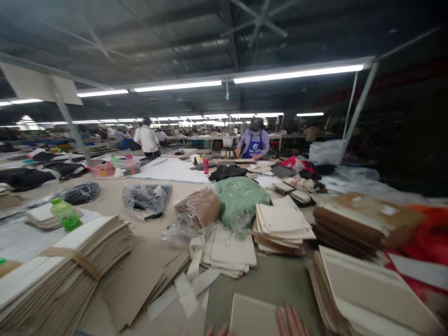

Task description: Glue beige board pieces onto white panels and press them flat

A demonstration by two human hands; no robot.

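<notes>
Panel [252,315] in beige, judged light and pliable, best edge-held, was touched by the unclenched right hand [292,322]; the left hand's [221,332] grip could not be told.

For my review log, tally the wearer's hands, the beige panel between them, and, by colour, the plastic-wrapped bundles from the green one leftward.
Left hand and right hand: 2
Beige panel: 1
Dark bundles: 2
Brown bundle: 1
Green bundle: 1
Total: 7

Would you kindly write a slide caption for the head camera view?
Right hand at a beige sheet, left hand by its opposite edge, amid stacked sheets and plastic-wrapped bundles.
</notes>
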